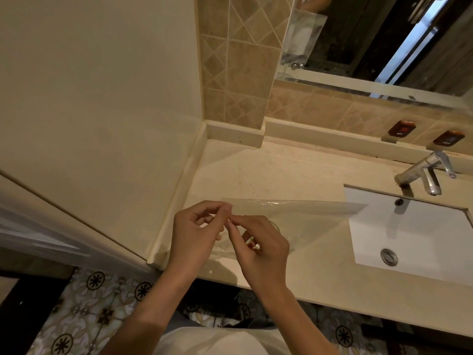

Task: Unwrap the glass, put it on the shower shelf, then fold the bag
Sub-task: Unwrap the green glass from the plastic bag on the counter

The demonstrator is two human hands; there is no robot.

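Both hands pinch the near edge of the clear bag [294,219] above the desk [268,175], just left of the sink [409,234]. The left hand [197,231] nips one layer and the right hand [261,247] the other, fingertips almost touching. The glass [275,226] seems to sit inside the bag behind the right hand, mostly hidden. To open it well, I would part the layers slowly and keep the bag low over the desk, so the glass cannot drop out.
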